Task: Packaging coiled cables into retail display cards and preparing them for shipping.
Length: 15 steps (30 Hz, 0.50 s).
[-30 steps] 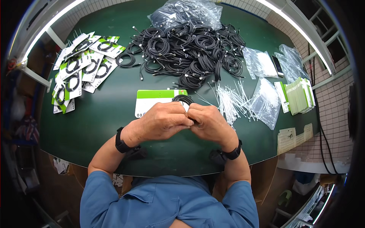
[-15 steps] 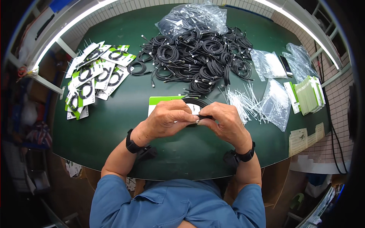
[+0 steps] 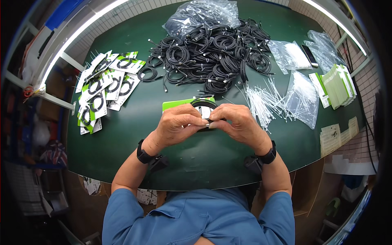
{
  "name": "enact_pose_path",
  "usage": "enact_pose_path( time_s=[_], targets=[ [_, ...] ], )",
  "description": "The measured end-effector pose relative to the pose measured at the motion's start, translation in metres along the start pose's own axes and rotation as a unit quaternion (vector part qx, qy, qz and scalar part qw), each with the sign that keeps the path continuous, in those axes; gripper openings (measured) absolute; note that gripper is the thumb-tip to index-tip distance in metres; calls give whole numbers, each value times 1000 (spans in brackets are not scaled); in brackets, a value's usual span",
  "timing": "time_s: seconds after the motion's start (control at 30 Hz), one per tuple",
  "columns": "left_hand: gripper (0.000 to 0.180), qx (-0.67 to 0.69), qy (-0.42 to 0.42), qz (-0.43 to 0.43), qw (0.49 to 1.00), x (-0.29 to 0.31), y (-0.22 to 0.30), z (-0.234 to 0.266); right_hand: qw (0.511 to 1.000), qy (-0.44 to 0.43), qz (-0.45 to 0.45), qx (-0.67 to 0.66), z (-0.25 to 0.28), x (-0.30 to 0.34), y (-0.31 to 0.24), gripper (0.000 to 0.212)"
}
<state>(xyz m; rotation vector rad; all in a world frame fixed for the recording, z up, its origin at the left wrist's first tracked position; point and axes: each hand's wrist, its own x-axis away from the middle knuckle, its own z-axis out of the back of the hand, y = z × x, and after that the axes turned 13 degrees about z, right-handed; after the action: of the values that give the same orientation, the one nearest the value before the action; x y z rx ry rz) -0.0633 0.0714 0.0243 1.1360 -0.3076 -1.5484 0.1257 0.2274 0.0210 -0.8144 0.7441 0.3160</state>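
Observation:
A coil of black cable [image 3: 201,101] lies against a green and white backing card [image 3: 173,104] in front of me. My left hand [image 3: 179,124] is closed, its thumb and fingers pinched at the near side of the coil. Opposite it, my right hand [image 3: 238,123] pinches the same part of the coil with thumb and forefinger. The two sets of fingertips almost meet. My fingers cover the near stretch of the cable and the lower part of the card, so a tie there cannot be made out.
Beyond the hands lies a big heap of coiled black cables [image 3: 212,55], with a clear plastic bag [image 3: 202,16] behind it. Carded cables [image 3: 98,92] are piled at left. To the right are loose white cable ties [image 3: 261,102], bagged ties [image 3: 303,98], stacked cards [image 3: 337,87] and a phone [image 3: 310,56].
The whole view has shifted and tilted a little. Both hands stay pinched at the near side of the coil, with slightly more of the coil showing.

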Motion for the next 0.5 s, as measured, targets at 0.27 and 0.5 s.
enact_pose_path(
  time_s=[0.27,0.5],
  targets=[
    [48,-38,95,144,984,23,-5,22,996,3,-2,86,1,2,3,20],
    [89,-332,-80,174,924,41,-37,15,996,12,-2,89,-2,3,11,19]
  ],
)
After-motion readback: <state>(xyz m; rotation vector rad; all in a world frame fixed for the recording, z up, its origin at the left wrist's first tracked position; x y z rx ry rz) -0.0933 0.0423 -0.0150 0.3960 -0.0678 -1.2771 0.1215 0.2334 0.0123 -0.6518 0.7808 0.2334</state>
